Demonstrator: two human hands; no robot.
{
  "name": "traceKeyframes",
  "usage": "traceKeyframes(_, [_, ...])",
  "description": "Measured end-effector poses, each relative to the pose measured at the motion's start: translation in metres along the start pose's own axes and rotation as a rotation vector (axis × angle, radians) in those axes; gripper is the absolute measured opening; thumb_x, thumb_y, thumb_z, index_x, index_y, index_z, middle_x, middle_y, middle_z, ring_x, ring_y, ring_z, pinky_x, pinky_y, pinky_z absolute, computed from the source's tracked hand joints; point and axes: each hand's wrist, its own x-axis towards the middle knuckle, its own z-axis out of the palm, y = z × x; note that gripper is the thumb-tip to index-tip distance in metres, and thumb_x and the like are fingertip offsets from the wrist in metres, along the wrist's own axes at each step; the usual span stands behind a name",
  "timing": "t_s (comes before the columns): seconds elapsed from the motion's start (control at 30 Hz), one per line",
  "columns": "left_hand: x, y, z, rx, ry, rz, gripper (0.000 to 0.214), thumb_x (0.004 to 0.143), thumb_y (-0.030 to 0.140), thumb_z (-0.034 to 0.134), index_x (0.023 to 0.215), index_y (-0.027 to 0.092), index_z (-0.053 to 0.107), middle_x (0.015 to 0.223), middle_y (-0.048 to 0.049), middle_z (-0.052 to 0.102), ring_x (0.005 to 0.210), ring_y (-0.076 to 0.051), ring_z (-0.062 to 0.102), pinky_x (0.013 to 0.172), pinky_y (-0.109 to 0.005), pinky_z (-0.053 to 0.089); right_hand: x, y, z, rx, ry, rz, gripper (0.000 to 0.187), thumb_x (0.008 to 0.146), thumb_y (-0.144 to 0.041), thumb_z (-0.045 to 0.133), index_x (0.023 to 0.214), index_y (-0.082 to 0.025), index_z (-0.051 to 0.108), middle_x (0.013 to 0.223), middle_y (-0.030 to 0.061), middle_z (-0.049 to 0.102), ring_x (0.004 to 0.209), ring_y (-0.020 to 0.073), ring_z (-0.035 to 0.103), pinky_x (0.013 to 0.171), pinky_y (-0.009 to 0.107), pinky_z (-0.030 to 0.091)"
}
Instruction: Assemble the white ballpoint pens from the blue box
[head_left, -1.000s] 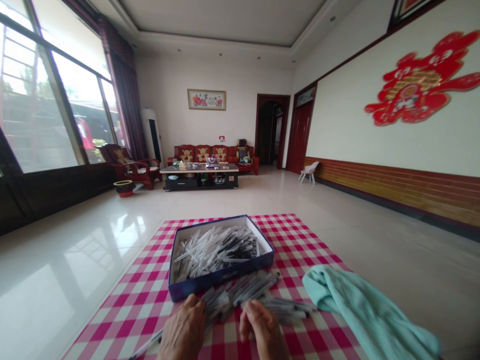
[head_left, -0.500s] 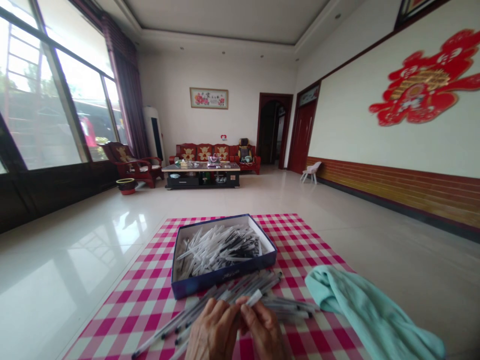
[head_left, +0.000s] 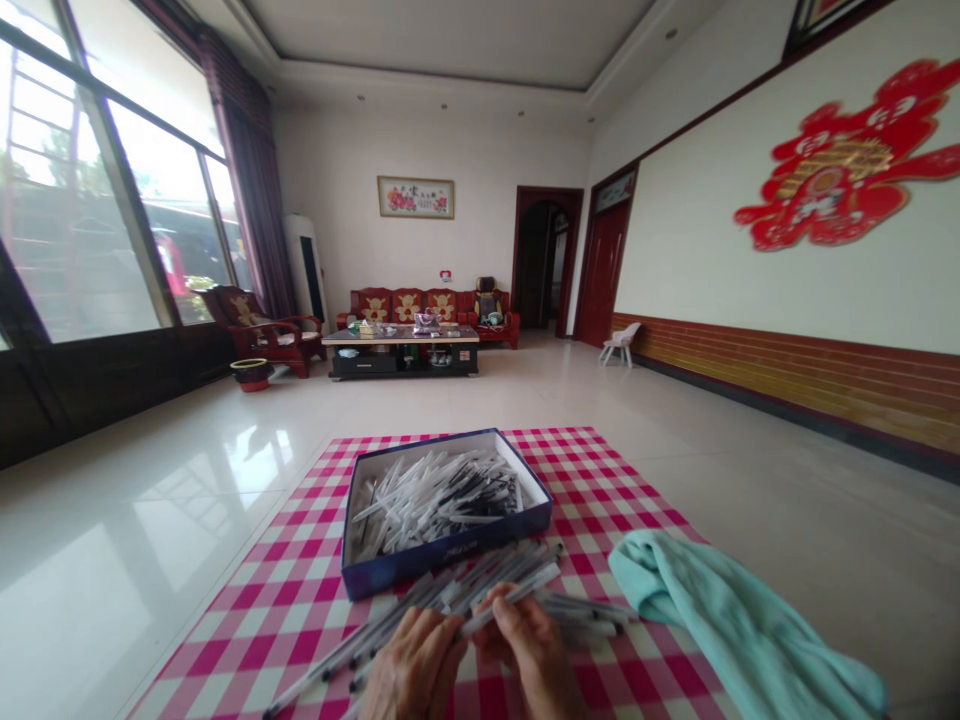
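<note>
A translucent pen (head_left: 531,585) slants up to the right between my hands. My right hand (head_left: 529,645) is closed round its middle, thumb on top. My left hand (head_left: 420,655) is closed at the pen's lower left end, fingertips partly hidden. Beneath and beyond my hands, several clear pens with dark ends (head_left: 487,572) lie in a loose pile on the checked tablecloth (head_left: 247,610). Just behind the pile stands a shallow blue box (head_left: 442,560), filled with slim white and black pieces (head_left: 439,495) that look like pen caps.
A mint-green cloth (head_left: 735,610) lies over the table's right side. Across the tiled floor are a low black table (head_left: 401,360), a red wooden sofa (head_left: 375,300), an armchair (head_left: 259,330), a bin (head_left: 251,375) and a small white chair (head_left: 621,343).
The pen now shows a longer stretch beyond my right fingers, up and to the right. My hands have drawn slightly apart, baring its middle. The box and cloth stay put.
</note>
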Motion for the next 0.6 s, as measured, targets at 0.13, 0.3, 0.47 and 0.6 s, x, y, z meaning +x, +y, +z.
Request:
traceKeyframes(0.13, [-0.002, 0.0, 0.004, 0.028, 0.027, 0.012, 0.01, 0.09, 0.016, 0.048, 0.092, 0.019, 0.057, 0.075, -0.0033, 0.061, 0.067, -0.017, 0.057, 0.06, -0.028, 0.049, -0.002, 0.0, 0.001, -0.046, -0.147, 0.004, 0.03, 0.074, -0.044, 0.071, 0.083, -0.017, 0.064, 0.058, -0.0002, 0.065, 0.053, 0.0124, 0.058, 0.054, 0.024, 0.045])
traceKeyframes(0.3, [-0.004, -0.001, 0.007, 0.12, 0.155, 0.04, 0.013, 0.087, 0.018, 0.054, 0.099, 0.02, 0.057, 0.077, -0.0036, 0.063, 0.068, -0.018, 0.059, 0.06, -0.027, 0.049, -0.003, -0.002, 0.002, -0.036, -0.087, 0.056, 0.033, 0.071, -0.047, 0.072, 0.081, -0.017, 0.063, 0.056, 0.0002, 0.064, 0.051, 0.0127, 0.058, 0.051, 0.023, 0.045])
traceKeyframes(0.47, [0.0, 0.004, 0.003, 0.133, 0.13, 0.054, 0.012, 0.089, 0.018, 0.048, 0.092, 0.02, 0.06, 0.071, -0.0029, 0.062, 0.063, -0.016, 0.059, 0.059, -0.026, 0.05, -0.001, -0.001, 0.002, -0.039, -0.051, 0.075, 0.035, 0.073, -0.049, 0.07, 0.076, -0.016, 0.062, 0.054, -0.0005, 0.061, 0.047, 0.0115, 0.055, 0.047, 0.022, 0.043])
traceKeyframes(0.6, [-0.001, 0.012, 0.003, 0.136, 0.204, 0.01, 0.026, 0.093, 0.024, 0.042, 0.074, 0.022, 0.059, 0.062, -0.0009, 0.06, 0.058, -0.014, 0.059, 0.058, -0.024, 0.05, -0.003, -0.007, 0.003, -0.032, -0.109, 0.079, 0.032, 0.075, -0.047, 0.068, 0.077, -0.016, 0.062, 0.055, -0.0014, 0.06, 0.05, 0.0112, 0.055, 0.051, 0.023, 0.043])
